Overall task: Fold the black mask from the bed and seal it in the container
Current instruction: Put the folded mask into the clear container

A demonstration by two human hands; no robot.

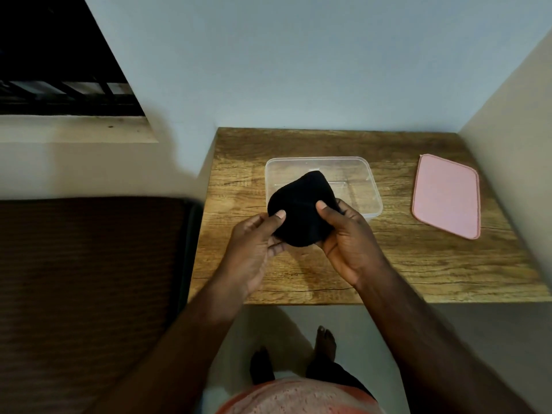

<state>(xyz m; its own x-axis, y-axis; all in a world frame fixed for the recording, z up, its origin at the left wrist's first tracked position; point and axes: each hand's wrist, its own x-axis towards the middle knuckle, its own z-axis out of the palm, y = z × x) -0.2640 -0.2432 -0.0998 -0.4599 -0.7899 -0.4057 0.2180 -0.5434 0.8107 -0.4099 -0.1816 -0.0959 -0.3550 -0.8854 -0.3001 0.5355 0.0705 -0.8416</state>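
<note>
The black mask (300, 209) is folded into a rounded shape and held in the air over the front edge of a clear plastic container (363, 177). My left hand (257, 246) pinches its left side with the thumb on top. My right hand (348, 234) grips its right side the same way. The container stands open on a wooden table (418, 264). Its pink lid (446, 195) lies flat on the table to the right, apart from the container.
A bed with a dark brown cover (89, 279) lies to the left of the table. Walls close in behind the table and on its right. A dark window (53, 55) is at the upper left. My bare feet (325, 343) stand on the floor below the table edge.
</note>
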